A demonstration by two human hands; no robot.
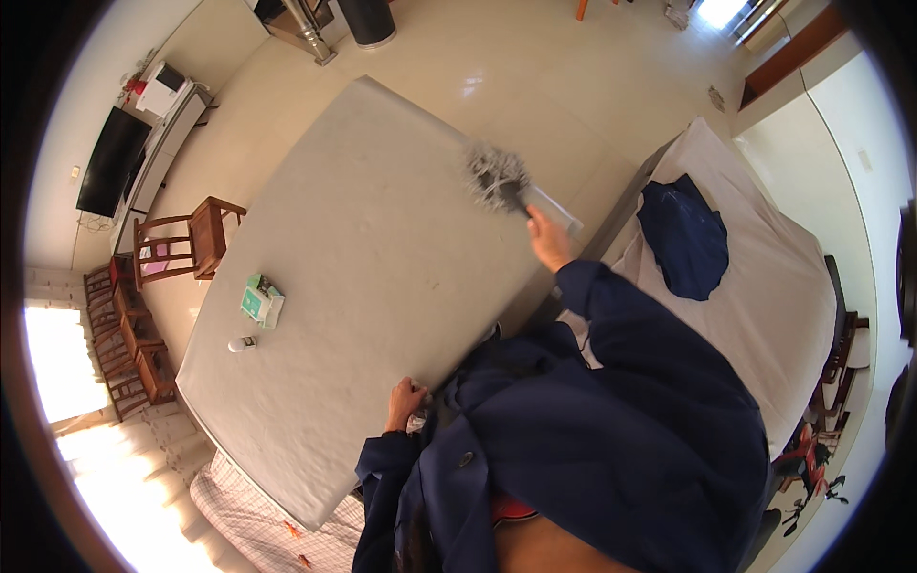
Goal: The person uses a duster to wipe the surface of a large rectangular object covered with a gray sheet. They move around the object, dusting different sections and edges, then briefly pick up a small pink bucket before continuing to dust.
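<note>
My right hand is wrapped round the dark handle of a fluffy grey duster. The duster's head is over the far right part of a large table with a grey cover. It looks to be on or just above that surface. My left hand is closed at the table's near edge, beside my dark blue coat. Whatever its fingers hold, if anything, is hidden. Toward the table's left side stand a green and white tissue box and a small white bottle lying near it.
Close on my right is a sofa with a pale cover, bearing a dark blue garment. A wooden chair stands by the table's left side. Beyond are a television and a black cylinder. Checked cloth lies lower left.
</note>
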